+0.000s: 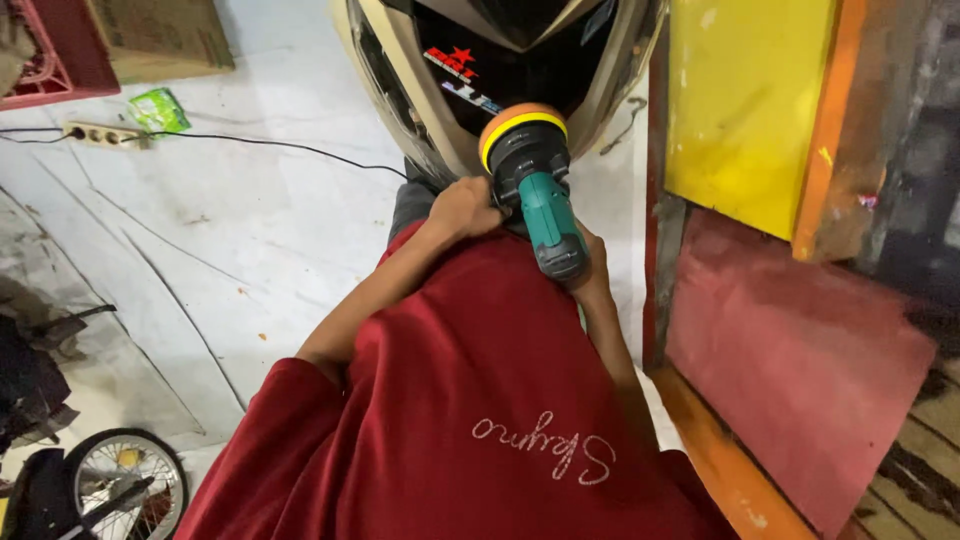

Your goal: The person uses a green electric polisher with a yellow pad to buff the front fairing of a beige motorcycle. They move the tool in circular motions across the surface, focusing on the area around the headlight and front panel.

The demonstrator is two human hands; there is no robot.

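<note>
Red cloth of the person's shirt (470,430) fills the bottom of the view, closest of all. Both bare arms reach forward out of it.

Just past the shirt, the left hand (462,208) sits on the left side of a green and black polishing tool (535,190). Its fingers are curled tight around the tool's black head. The right hand (592,272) is at the back end of the green handle. Most of that hand is hidden behind the tool, so how its fingers are set cannot be told, but it touches the handle.

At the front of the tool is a round pad (520,122), orange on the face with a yellow ring behind it. The pad is pressed up against the body of a scooter (500,50), which is cream at the edges and shiny black in the middle. The tool is in the middle of the view, between the shirt and the scooter.

On the right stands a wooden wall with a red board (790,360) low down and a yellow board (745,100) higher up, both with orange edges.

On the left, the pale floor (240,220) has cracks in it. A small spoked wheel (125,485) lies near the bottom left corner. Farther off, a black cord (280,146) runs across the floor to a power strip (105,133). A green packet (158,108) lies just beside the strip. A red crate (55,50) is in the far corner.
</note>
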